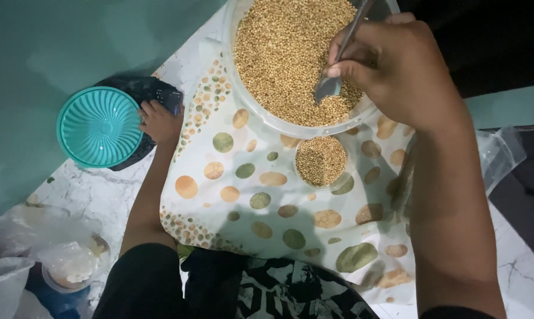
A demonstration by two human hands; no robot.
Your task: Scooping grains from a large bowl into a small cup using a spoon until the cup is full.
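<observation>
R hand (397,77) was at 1 o'clock of frame, fingers closed around the thin metal spoon (336,71), pinch grip high on the handle. Spoon bowl was tipped down, touching the small tan round grains (279,53) at the 4 o'clock edge of the big clear round plastic bowl (252,106). Bowl was near full.

L hand (159,121) was at 9 o'clock, resting against the black digital scale (160,91); fingers curled toward its edge, can't tell if actually gripping. Teal ribbed round plastic dish (100,126) sat on the scale, looked empty.

Small clear round cup (321,160) sat just below big bowl at 6 o'clock of it, touching or nearly so, filled w/ same grains approx to the rim. Both sat on white cloth w/ green and orange dots (243,201) over white marble-look floor (95,189). Clear bags w/ whitish contents (72,266) at 7 o'clock, well apart.

My read on doing the scoop well: keep spoon low over bowl rim, short travel to cup, level spoonfuls only — cup looked about full, so heaped loads would likely spill onto cloth. Steadying the cup w/ free hand would help.
</observation>
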